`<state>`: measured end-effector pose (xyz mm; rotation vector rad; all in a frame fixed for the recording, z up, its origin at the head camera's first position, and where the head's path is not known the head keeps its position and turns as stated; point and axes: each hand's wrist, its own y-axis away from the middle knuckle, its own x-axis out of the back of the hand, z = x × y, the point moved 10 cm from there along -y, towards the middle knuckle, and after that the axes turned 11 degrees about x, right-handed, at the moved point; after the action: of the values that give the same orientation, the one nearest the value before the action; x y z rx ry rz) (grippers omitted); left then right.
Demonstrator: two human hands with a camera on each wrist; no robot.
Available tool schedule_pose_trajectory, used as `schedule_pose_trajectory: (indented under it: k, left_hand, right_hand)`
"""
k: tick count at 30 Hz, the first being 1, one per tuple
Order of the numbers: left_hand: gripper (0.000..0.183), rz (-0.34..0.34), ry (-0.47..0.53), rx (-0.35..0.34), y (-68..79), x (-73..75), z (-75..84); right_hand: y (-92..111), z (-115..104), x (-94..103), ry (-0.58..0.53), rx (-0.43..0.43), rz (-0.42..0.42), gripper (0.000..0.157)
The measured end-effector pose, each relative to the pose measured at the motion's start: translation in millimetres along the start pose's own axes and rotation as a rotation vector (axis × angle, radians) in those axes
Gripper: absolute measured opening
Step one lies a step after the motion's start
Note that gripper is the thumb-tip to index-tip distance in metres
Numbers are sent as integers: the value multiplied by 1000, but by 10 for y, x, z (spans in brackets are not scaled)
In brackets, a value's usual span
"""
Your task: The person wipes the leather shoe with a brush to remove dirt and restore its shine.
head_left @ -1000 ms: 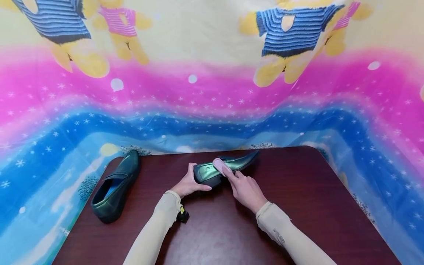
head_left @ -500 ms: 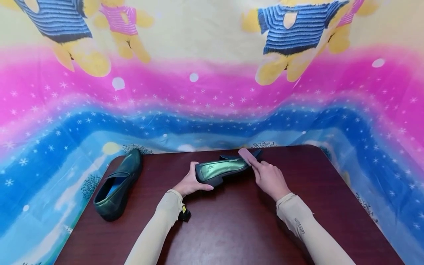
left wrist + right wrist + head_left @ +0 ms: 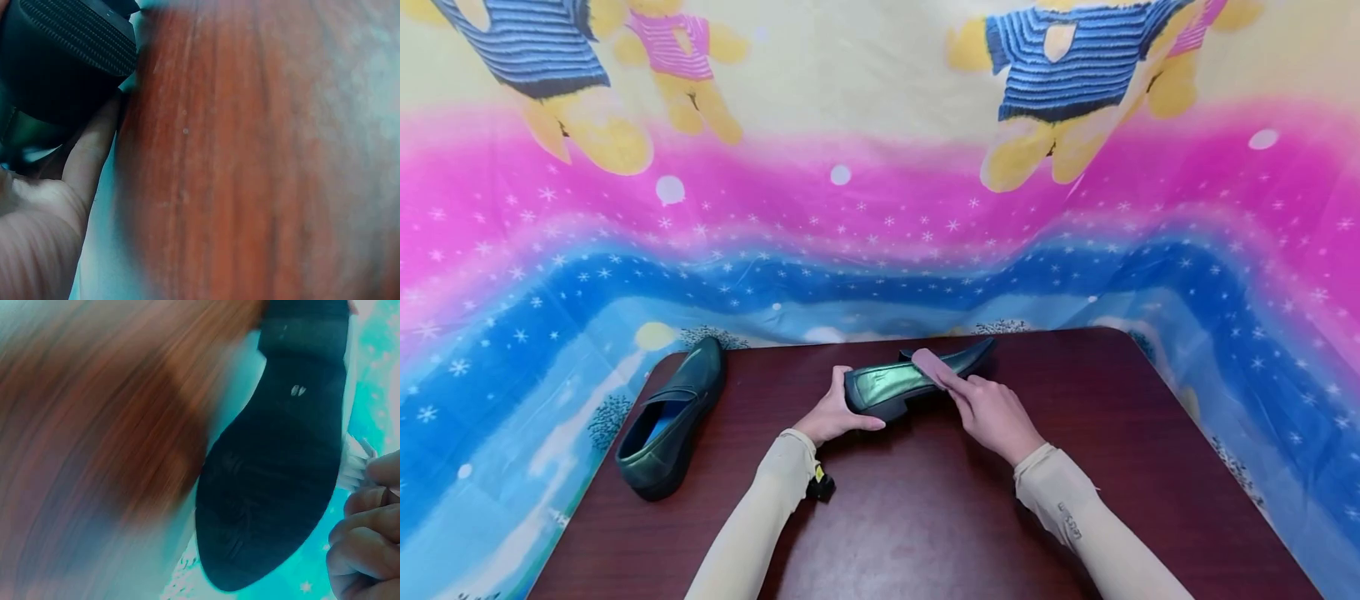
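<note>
A dark green loafer (image 3: pixel 880 385) is tipped on its side near the table's far edge, toe to the right. My left hand (image 3: pixel 829 417) grips its heel, thumb below and fingers behind; the ridged heel block (image 3: pixel 81 37) fills the corner of the left wrist view. In my right hand (image 3: pixel 996 417) is a pink-backed brush (image 3: pixel 928 367), its pale bristles (image 3: pixel 355 465) against the shoe's upper beside the strap. The right wrist view shows the shoe's black sole (image 3: pixel 269 469) and my curled fingers (image 3: pixel 365 550).
The matching loafer (image 3: pixel 673 425) stands upright at the table's left edge, toe pointing away. A dark brown table (image 3: pixel 910 517) lies beneath my forearms. Behind it hangs a cloth backdrop (image 3: pixel 880 200) with printed bears. A small black device (image 3: pixel 822 483) is at my left wrist.
The brush in my right hand went right along the shoe toward the toe, then came partway back left. My left hand keeps its grip on the heel. The view shifted slightly.
</note>
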<state>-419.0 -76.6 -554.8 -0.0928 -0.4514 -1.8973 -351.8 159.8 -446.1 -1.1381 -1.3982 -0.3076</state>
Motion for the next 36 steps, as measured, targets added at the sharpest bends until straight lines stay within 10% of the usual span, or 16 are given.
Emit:
schedule_pose_trajectory:
  k: [9, 22, 36]
  left_hand:
    - [108, 1, -39, 22, -20, -51, -9]
    - [102, -8, 6, 1, -34, 59, 56]
    - [109, -49, -73, 17, 5, 35, 27]
  right_hand:
    - [108, 572, 136, 19, -137, -11, 44]
    - [-40, -58, 49, -68, 15, -29, 41]
    - [132, 534, 202, 23, -168, -29, 43]
